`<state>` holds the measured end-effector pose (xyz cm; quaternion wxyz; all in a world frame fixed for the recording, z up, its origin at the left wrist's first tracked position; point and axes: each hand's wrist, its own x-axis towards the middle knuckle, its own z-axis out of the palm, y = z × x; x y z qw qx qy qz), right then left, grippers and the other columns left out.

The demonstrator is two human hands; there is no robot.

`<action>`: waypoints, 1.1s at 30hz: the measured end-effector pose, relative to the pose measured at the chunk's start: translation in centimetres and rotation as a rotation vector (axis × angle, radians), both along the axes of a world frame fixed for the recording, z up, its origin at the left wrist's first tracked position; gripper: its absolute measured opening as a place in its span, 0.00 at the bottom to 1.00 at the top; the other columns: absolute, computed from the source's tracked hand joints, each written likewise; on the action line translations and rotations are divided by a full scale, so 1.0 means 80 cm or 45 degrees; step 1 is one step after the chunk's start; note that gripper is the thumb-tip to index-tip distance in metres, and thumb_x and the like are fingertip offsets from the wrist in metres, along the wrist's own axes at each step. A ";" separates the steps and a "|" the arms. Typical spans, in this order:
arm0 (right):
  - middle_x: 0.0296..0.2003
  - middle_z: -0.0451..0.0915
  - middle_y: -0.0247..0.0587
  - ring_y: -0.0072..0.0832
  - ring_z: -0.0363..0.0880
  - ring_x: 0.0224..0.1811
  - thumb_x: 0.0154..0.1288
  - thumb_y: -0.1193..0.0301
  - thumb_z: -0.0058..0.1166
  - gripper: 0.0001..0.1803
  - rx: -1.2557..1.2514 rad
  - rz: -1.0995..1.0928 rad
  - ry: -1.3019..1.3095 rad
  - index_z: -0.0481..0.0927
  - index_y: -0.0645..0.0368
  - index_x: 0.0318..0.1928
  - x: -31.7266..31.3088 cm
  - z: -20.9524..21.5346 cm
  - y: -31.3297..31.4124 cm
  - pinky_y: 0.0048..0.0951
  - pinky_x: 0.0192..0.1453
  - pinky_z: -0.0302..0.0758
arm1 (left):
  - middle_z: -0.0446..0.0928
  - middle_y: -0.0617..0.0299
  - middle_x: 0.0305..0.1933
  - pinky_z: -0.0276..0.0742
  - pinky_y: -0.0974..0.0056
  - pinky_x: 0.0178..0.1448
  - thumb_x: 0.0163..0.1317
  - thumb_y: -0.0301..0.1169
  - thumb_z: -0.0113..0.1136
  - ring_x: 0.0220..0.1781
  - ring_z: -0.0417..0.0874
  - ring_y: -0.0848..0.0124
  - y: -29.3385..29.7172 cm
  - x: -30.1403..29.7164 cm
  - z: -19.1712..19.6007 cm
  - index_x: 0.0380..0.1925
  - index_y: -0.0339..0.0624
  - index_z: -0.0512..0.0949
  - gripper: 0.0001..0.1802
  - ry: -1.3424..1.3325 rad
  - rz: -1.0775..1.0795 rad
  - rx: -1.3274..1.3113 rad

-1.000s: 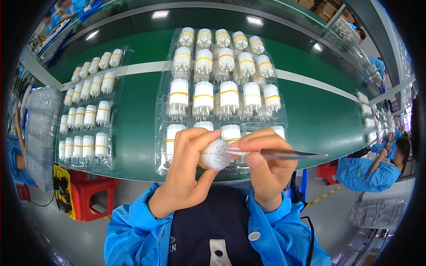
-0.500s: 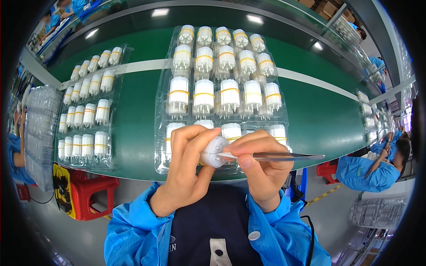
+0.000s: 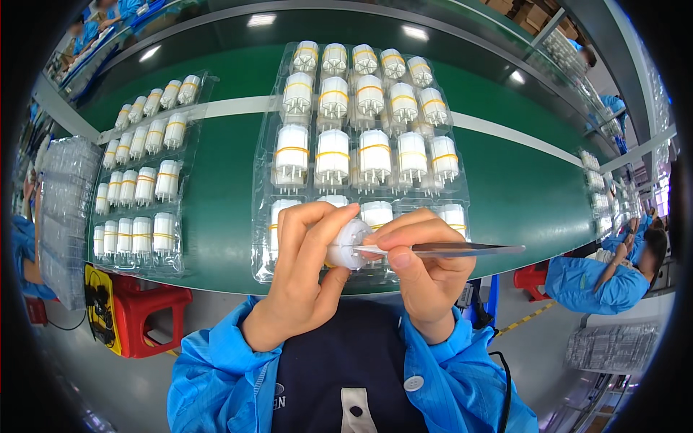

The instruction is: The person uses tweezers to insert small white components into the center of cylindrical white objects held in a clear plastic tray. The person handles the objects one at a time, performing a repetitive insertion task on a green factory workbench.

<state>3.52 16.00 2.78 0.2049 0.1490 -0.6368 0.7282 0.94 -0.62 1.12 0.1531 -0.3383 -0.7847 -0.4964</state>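
Note:
My left hand [image 3: 303,263] is closed round a white cylindrical part [image 3: 348,245], its round end face turned to the right. Between the thumb and fingers of my right hand [image 3: 426,260] are metal tweezers [image 3: 462,250], lying nearly level. Their narrow tips meet the end face of the part; whether they pinch anything there I cannot make out. Just beyond both hands lies a clear plastic tray [image 3: 264,209] with rows of similar white cylinders [image 3: 375,155], each with a yellow band round it and metal pins at the near end. My hands hide some of the nearest row.
The tray rests on a green conveyor belt [image 3: 224,187]. To the left sits another tray of banded cylinders [image 3: 144,180], beside stacked clear trays [image 3: 68,216]. A red stool [image 3: 155,314] stands below the belt at left. A co-worker in blue [image 3: 599,281] sits at the right.
The tweezers and my right hand have shifted very slightly, with the tips still at the part's end face. My left hand keeps its hold.

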 end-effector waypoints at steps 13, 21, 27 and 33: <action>0.33 0.84 0.49 0.32 0.83 0.35 0.56 0.81 0.63 0.06 0.171 0.037 0.102 0.84 0.67 0.36 -0.006 0.004 0.008 0.28 0.40 0.79 | 0.68 0.47 0.50 0.68 0.56 0.55 0.40 0.12 0.61 0.50 0.70 0.53 0.003 0.001 -0.001 0.59 0.33 0.71 0.38 -0.069 -0.026 0.084; 0.34 0.85 0.49 0.32 0.83 0.36 0.53 0.81 0.63 0.08 0.354 0.082 0.152 0.85 0.65 0.36 -0.008 0.018 0.017 0.27 0.39 0.79 | 0.68 0.47 0.50 0.69 0.57 0.54 0.41 0.13 0.61 0.50 0.71 0.53 0.000 0.000 0.004 0.59 0.33 0.71 0.37 -0.037 -0.050 0.041; 0.35 0.85 0.50 0.35 0.84 0.37 0.52 0.78 0.64 0.10 0.173 0.082 0.183 0.85 0.66 0.37 -0.008 0.013 0.023 0.29 0.39 0.79 | 0.69 0.46 0.51 0.70 0.57 0.58 0.48 0.15 0.60 0.53 0.72 0.53 -0.005 0.005 0.010 0.60 0.31 0.70 0.34 -0.296 -0.242 0.231; 0.35 0.85 0.49 0.35 0.84 0.36 0.52 0.79 0.65 0.09 0.275 0.092 0.213 0.85 0.66 0.36 -0.009 0.017 0.020 0.29 0.39 0.80 | 0.68 0.45 0.52 0.70 0.58 0.58 0.50 0.17 0.60 0.53 0.72 0.53 -0.007 0.004 0.006 0.61 0.30 0.68 0.33 -0.350 -0.328 0.225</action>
